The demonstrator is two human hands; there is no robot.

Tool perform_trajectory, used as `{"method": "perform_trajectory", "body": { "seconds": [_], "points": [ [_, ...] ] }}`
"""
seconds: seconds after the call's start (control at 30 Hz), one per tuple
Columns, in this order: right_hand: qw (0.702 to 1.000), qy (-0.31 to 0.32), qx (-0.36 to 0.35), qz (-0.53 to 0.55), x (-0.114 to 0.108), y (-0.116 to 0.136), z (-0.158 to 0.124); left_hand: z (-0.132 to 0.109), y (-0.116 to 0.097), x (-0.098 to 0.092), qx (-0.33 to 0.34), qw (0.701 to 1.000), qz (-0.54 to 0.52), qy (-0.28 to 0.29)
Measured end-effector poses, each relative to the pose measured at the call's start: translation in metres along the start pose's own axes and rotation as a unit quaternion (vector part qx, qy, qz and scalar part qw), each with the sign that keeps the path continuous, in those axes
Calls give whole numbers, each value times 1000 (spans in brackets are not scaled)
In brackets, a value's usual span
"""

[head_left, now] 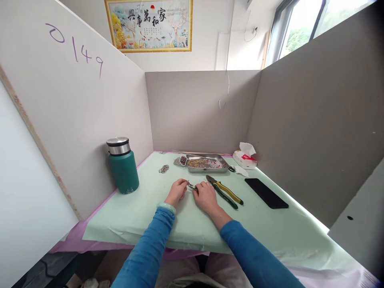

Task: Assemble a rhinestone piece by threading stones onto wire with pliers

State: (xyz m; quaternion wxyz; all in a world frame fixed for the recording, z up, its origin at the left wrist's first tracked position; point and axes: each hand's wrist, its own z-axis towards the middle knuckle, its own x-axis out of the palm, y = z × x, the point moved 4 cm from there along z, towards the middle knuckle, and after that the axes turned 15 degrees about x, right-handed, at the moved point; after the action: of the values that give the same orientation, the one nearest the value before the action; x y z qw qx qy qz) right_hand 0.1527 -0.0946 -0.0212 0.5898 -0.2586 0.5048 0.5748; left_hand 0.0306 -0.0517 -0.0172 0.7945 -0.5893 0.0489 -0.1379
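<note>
Two hands working close together: left hand (pixel 177 191) pinches small piece (pixel 188 182), too tiny for me to identify; right hand (pixel 207 197) grasps slim metal tool (pixel 193 187), tip near piece. Beyond grip, tray (pixel 207 170) with loose beads (pixel 214 163); farther left, small bundle (pixel 163 169), perhaps finished. I judge held piece incomplete, beads left over.

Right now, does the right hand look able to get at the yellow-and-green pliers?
Probably yes: the pliers lie on the pale cloth close beside the right hand, with nothing seen blocking the way. That hand seems busy with a small tool, though, so it may need to let go first.
</note>
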Motion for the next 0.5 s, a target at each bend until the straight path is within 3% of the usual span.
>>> {"method": "perform_trajectory", "body": {
  "seconds": [0.5],
  "points": [
    [1000,-4,-5,4,2,-2,1,1,1,0,9,1000,28,6]
  ]
}}
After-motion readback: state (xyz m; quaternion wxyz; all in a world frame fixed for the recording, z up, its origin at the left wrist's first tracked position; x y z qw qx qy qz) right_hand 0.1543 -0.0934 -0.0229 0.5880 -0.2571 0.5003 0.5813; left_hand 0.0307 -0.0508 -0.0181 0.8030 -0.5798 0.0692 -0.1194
